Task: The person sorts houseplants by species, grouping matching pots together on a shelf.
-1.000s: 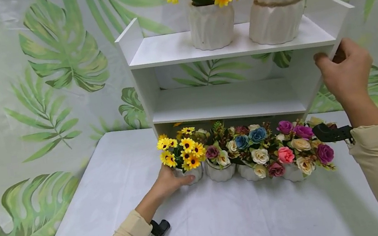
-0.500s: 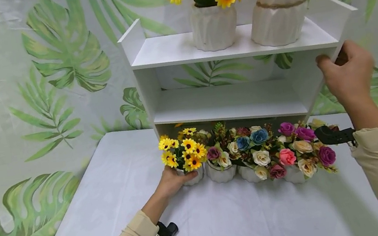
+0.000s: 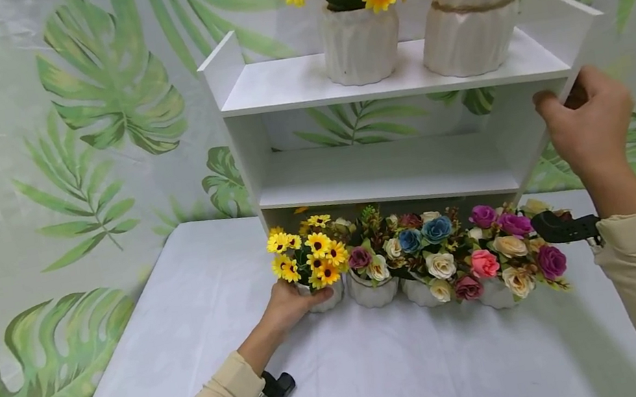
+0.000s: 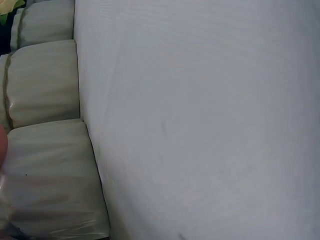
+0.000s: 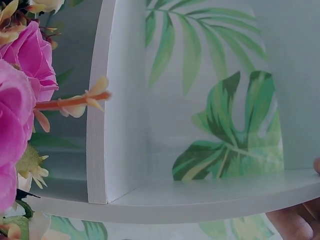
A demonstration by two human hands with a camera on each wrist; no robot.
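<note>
- Your left hand (image 3: 289, 303) grips the pot (image 3: 329, 298); likely stiff, slippery, breakable.
- Hold it below the yellow flowers (image 3: 317, 247).
- Your right hand (image 3: 593, 120) grips the shelf (image 3: 382, 169) by its side.

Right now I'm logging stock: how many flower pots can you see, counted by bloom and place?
Sunflower pots on the top shelf: 2
Sunflower pot gripped by the left hand: 1
Rose pots on the table: 3
Total: 6; anything behind the front row is too hidden to count.
</note>
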